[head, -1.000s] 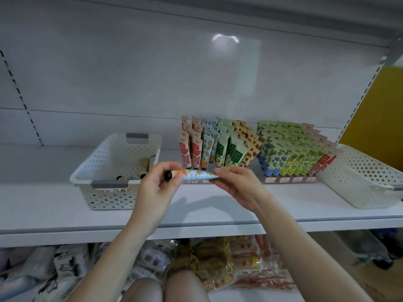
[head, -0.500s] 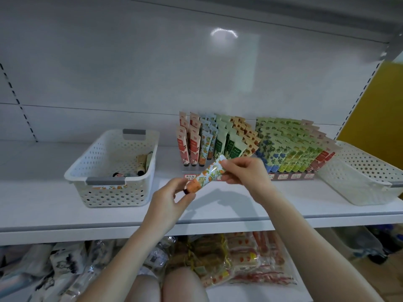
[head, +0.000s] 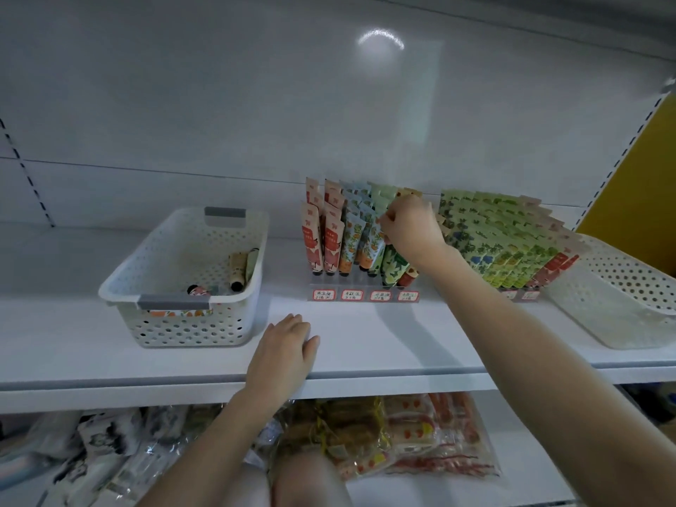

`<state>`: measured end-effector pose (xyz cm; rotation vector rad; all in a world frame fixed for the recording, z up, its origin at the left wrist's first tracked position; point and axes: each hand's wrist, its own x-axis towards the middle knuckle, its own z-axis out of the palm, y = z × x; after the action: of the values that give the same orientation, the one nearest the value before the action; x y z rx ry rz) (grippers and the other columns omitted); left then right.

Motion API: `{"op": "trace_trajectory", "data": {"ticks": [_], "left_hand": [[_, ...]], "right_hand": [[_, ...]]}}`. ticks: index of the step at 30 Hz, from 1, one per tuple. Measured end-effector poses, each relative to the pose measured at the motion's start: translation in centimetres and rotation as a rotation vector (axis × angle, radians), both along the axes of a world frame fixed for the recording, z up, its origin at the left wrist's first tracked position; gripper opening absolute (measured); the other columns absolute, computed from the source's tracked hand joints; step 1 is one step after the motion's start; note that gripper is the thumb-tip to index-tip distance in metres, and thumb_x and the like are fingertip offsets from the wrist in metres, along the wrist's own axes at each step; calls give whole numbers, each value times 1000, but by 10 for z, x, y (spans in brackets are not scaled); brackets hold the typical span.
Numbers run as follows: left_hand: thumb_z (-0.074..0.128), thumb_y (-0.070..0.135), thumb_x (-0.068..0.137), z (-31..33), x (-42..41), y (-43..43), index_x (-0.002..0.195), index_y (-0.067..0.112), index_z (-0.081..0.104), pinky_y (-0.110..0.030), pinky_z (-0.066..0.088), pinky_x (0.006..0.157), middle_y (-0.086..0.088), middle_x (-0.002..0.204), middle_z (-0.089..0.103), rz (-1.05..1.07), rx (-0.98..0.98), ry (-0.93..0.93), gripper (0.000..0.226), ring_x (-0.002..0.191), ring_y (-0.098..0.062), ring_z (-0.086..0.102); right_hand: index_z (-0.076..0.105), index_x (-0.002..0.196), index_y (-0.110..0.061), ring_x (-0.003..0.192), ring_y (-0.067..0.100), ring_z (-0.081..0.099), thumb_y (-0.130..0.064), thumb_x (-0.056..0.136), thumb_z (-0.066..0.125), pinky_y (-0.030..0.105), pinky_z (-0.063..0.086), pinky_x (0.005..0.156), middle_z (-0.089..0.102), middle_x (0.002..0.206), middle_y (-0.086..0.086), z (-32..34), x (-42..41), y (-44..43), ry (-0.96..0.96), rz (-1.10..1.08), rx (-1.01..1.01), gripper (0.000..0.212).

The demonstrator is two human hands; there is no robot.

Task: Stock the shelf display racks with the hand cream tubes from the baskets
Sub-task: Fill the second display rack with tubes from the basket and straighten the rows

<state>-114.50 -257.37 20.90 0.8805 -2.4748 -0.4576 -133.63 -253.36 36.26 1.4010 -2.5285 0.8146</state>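
Stocking hand cream on a white shelf (head: 384,345)

A white back panel is rising behind the shelf, snack packets (head: 402,440) lying below. The right hand (head: 411,228) is pinching a blue-and-orange flowered tube (head: 373,239), standing cap-down in the left rack (head: 362,295). The left hand (head: 283,351) is resting flat, fingers spread, beside the left basket (head: 190,283), which is holding a few tubes.

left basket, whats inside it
A few tubes lie in the left basket: two against the right wall, one near the front. More show through the front holes; the front rim hides the rest.
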Motion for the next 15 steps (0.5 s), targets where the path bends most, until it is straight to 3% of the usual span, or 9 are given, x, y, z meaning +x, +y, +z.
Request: {"op": "trace_trajectory", "data": {"ticks": [3, 5, 8, 15], "left_hand": [[48, 23, 91, -4, 0, -2, 86, 2, 65, -38, 49, 84, -12, 94, 65, -9, -44, 8, 28, 91, -27, 60], [50, 22, 93, -5, 0, -3, 90, 2, 64, -38, 46, 89, -11, 98, 64, -18, -39, -5, 24, 96, -26, 58], [52, 21, 92, -6, -1, -4, 83, 5, 60, -41, 48, 83, -7, 85, 58, -31, -72, 17, 20, 85, -22, 55], [62, 17, 84, -8, 0, -5, 76, 6, 63, -39, 53, 69, -7, 77, 63, -11, -95, 45, 14, 73, -23, 60]], "right_hand": [[62, 88, 3, 84, 33, 63, -7, 94, 44, 36, 54, 73, 66, 95, 21, 0, -7, -12, 2, -40, 61, 22], [64, 92, 3, 76, 28, 60, -7, 95, 44, 32, 51, 63, 67, 94, 20, 0, -10, -20, -4, -69, 109, 23], [63, 86, 2, 68, 23, 55, -1, 95, 43, 23, 40, 46, 66, 89, 17, -3, -9, -29, 5, -94, 176, 22], [54, 83, -7, 71, 23, 50, 3, 94, 44, 27, 40, 53, 45, 65, 6, -7, -9, -41, 128, -136, 250, 18]]}}
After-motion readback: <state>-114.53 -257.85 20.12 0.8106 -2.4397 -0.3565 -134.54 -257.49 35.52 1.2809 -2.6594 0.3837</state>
